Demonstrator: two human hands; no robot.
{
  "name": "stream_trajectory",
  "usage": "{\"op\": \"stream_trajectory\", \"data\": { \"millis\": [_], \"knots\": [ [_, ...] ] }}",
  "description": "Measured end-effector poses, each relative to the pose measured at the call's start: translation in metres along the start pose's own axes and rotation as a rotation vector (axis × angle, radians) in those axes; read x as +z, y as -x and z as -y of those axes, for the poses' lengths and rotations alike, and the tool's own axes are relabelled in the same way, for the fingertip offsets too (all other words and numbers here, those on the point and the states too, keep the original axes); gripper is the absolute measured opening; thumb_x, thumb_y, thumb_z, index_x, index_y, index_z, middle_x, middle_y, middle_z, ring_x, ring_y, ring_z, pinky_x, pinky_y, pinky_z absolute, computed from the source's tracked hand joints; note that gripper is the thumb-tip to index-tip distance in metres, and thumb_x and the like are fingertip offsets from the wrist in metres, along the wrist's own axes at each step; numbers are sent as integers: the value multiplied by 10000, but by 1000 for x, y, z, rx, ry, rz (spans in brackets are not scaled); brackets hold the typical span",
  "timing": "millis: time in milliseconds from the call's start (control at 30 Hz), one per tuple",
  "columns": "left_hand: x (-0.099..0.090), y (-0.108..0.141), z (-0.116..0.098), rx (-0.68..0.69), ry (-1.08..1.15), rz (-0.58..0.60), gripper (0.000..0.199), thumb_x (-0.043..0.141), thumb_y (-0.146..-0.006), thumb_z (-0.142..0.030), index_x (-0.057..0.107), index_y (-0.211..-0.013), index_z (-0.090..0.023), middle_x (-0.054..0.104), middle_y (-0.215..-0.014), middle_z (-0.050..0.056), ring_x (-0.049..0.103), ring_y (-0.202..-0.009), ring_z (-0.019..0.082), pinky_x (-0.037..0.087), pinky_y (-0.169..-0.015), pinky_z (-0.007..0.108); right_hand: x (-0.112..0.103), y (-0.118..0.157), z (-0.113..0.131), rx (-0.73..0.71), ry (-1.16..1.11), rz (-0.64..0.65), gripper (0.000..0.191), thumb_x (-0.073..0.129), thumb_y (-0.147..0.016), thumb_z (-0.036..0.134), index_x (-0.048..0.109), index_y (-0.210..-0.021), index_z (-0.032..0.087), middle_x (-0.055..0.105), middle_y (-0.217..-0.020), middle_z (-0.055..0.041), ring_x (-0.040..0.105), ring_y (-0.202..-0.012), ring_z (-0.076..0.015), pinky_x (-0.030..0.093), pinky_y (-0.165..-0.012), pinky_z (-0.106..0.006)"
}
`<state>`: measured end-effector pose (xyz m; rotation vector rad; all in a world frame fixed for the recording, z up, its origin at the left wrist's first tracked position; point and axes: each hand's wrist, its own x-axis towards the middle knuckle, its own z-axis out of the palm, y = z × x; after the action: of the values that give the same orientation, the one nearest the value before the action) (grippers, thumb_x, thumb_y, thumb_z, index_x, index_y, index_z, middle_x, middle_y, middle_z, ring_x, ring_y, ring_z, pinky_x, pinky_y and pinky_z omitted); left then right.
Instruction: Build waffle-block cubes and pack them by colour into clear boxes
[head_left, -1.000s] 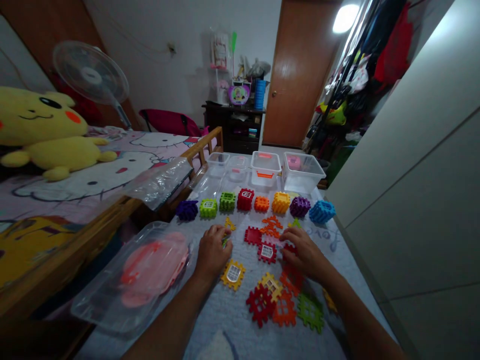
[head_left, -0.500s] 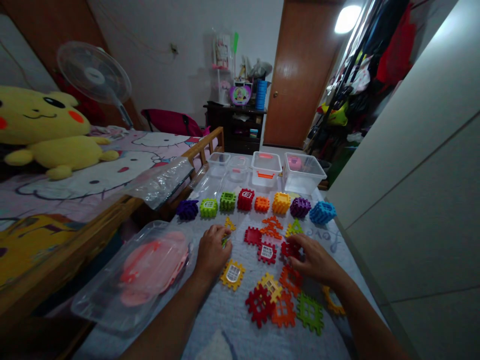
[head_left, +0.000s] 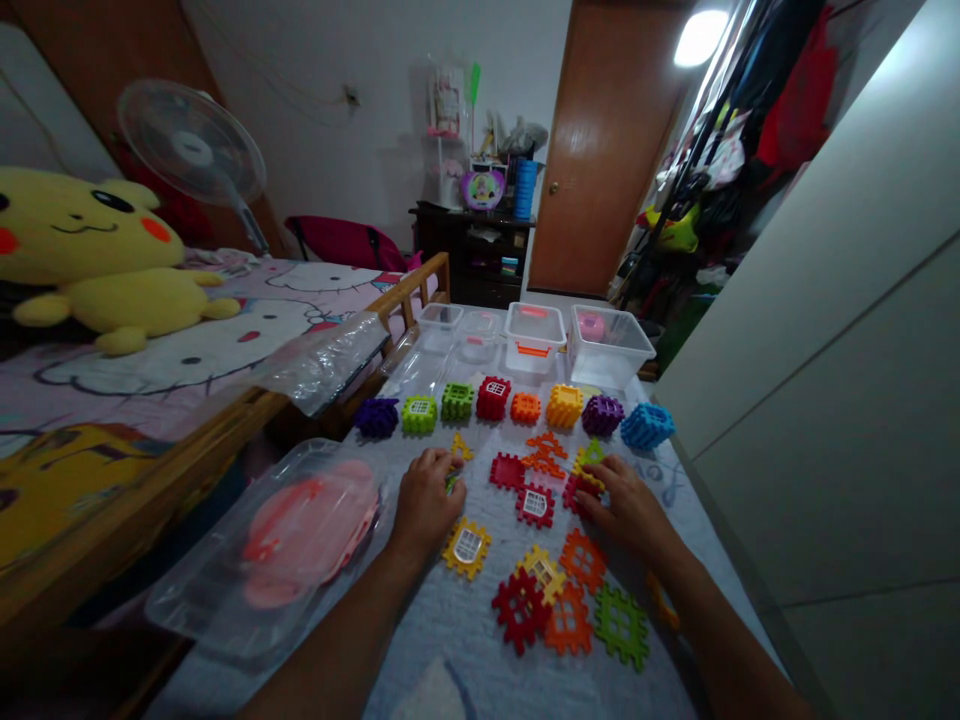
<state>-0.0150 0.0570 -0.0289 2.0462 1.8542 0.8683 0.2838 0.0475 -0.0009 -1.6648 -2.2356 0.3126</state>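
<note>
My left hand [head_left: 429,500] is closed on a small green piece [head_left: 451,482], just below a yellow triangular piece [head_left: 462,446]. Over on the right, my right hand [head_left: 621,500] has its fingertips on a yellow piece [head_left: 591,482] above a red square [head_left: 571,492]; a green triangular piece [head_left: 593,452] lies beyond. Between the hands are a red square [head_left: 508,471], a red window piece [head_left: 535,505] and orange triangular pieces [head_left: 545,455]. Nearer me lie a yellow window piece [head_left: 466,548], a dark red lattice [head_left: 520,610], orange lattices [head_left: 583,560] and a green lattice [head_left: 621,625].
A row of stacked coloured blocks [head_left: 493,399] crosses the table, with clear plastic boxes [head_left: 534,340] behind. At the left lies a clear lid [head_left: 202,600] with pink items, beside a wooden bed rail [head_left: 180,480]. A white cabinet [head_left: 840,400] stands at the right.
My right hand has shifted slightly up and right, and a yellow piece now shows at its fingertips over the red square. My left hand has stayed almost still.
</note>
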Motion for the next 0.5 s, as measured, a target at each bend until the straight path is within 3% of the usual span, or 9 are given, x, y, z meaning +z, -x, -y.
{"op": "stream_trajectory", "data": {
  "millis": [200, 500],
  "knots": [
    [0, 0, 0, 3, 3, -12, 221, 531, -747, -111, 647, -918, -191, 621, -1002, 72, 585, -1003, 235, 449, -950, 381, -1, 2, 5, -29, 90, 89, 329, 698, -717, 337, 649, -1010, 196, 587, -994, -94, 531, -926, -264, 449, -840, -401],
    [2, 1, 0, -7, 9, -12, 232, 538, -745, -107, 654, -931, -182, 621, -1015, 82, 581, -1006, 238, 445, -962, 394, 1, -2, 20, -3, -30, 6, 297, 660, -691, 258, 586, -968, 180, 597, -948, -94, 549, -903, -260, 469, -837, -411]
  ]
}}
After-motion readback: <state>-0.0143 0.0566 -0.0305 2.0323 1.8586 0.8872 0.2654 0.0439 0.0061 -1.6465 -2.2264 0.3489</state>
